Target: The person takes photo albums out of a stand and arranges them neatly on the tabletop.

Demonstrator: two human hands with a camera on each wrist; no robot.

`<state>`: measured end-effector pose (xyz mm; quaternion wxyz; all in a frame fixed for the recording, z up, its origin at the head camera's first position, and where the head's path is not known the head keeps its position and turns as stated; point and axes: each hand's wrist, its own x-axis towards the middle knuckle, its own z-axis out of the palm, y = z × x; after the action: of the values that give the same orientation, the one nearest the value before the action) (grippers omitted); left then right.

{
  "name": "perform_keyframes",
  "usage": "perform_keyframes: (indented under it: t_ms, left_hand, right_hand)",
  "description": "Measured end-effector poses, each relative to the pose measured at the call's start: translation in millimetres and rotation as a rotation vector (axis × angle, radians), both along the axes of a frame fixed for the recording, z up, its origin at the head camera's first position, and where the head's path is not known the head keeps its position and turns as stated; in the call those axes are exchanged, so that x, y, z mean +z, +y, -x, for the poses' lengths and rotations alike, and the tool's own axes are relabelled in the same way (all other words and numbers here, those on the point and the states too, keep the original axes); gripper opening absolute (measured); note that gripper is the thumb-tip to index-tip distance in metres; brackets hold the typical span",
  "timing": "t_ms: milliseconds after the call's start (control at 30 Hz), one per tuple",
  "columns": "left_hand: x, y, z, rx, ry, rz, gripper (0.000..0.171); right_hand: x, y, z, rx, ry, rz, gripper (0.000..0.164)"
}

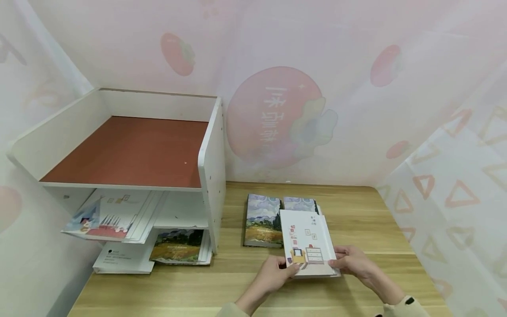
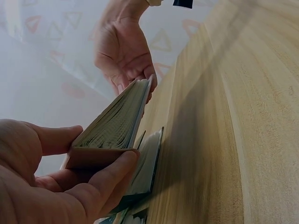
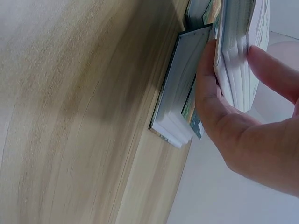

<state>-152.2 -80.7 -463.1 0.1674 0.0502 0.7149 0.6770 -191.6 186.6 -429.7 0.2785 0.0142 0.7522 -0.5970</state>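
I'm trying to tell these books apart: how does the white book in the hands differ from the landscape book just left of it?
The white book has furniture drawn on its cover; the landscape book, a painted sky and field. The left hand and right hand hold the white book; the landscape book lies on the table, untouched. Both are closed.

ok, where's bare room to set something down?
Brown top of the white shelf unit; tabletop right of the right hand; tabletop front left, between the unit and left hand. Crowded: table centre, where both hands hold the white illustrated book near two landscape notebooks; unit's bottom level, holding books.
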Motion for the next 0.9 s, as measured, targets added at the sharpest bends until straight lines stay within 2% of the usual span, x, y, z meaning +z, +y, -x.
perform_keyframes:
  t_ms: [633, 900]
  left_hand:
    - [-4.4, 13, 5.9, -0.019, 0.002, 0.016, 0.019]
    - [-4.9, 24, 9.7, -0.024, -0.006, -0.008, 0.018]
  right_hand:
    - [-3.3, 14, -2.2, 0.002, 0.000, 0.042, 0.059]
    - [-4.8, 26, -1.1, 0.005, -0.004, 0.064, 0.062]
